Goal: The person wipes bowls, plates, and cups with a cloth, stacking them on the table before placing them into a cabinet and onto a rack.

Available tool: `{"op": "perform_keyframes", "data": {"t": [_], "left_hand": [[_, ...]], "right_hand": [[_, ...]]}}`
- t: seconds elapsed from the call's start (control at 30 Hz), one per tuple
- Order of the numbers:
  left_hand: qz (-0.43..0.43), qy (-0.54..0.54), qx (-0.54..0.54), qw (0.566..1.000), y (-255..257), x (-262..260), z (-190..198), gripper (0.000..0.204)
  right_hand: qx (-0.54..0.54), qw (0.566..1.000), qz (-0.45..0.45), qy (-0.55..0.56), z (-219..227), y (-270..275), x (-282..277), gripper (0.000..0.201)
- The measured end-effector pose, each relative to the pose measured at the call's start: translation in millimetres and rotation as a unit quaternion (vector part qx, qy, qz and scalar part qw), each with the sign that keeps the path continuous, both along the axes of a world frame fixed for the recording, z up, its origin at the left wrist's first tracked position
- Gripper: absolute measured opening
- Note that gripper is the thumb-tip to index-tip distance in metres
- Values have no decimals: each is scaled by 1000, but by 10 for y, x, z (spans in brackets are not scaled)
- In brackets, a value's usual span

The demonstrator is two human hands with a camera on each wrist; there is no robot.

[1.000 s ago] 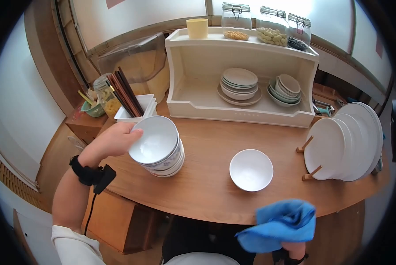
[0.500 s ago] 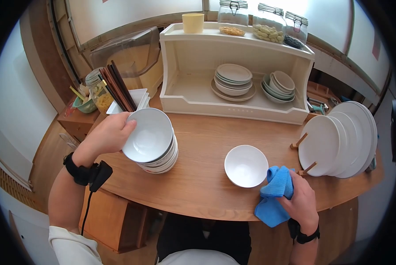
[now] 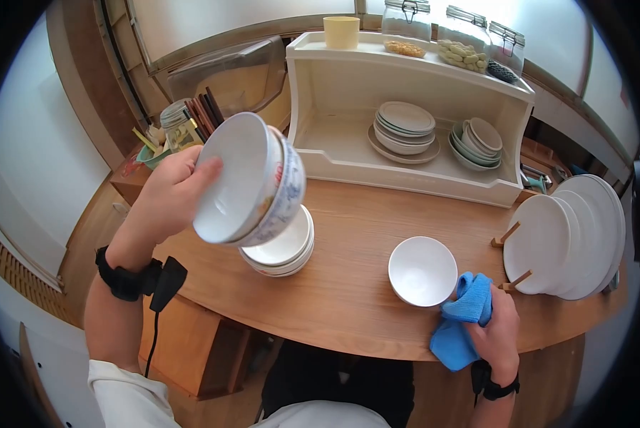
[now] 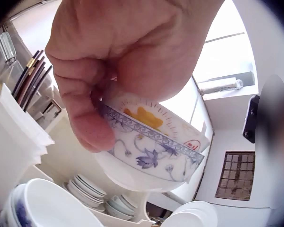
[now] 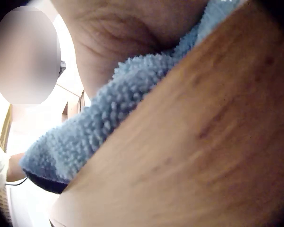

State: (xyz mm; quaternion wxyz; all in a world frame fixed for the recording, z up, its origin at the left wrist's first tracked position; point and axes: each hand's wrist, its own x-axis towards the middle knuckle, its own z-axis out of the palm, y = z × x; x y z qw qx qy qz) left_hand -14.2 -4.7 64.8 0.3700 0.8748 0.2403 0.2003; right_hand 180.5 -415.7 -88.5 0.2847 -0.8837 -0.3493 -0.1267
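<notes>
My left hand (image 3: 164, 191) grips two nested bowls (image 3: 234, 182) by their rims and holds them tilted above the table. In the left wrist view the outer bowl (image 4: 149, 158) shows a blue flower pattern, and the inner one has yellow and red marks. Just below, a short stack of bowls (image 3: 291, 246) stands on the table. At the right, my right hand (image 3: 498, 324) holds a crumpled blue cloth (image 3: 454, 344) against the tabletop near its front edge. A single white bowl (image 3: 423, 272) sits upright just left of that cloth.
White plates (image 3: 537, 242) stand in a wooden rack at the right. Behind, a cream shelf (image 3: 405, 184) holds stacked dishes, with a yellow cup (image 3: 342, 33) and glass jars on top. Chopsticks (image 3: 204, 114) stand at the back left, partly behind the raised bowls.
My left hand has lifted the top two bowls off the stack and tilted them. My right hand has brought the cloth up from below the table edge onto the tabletop.
</notes>
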Motion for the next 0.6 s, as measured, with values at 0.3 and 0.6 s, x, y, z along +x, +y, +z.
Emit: {"op": "perform_keyframes", "data": {"t": [0.3,0.6], "left_hand": [[-170,-18,77,982,-885,238,-257,23],[-191,127,57,972,-1125,123,-968,25]], "right_hand": [[14,1000,14,1,13,-17,-8,54],[37,998,36,26,-28,-72,42,52]]}}
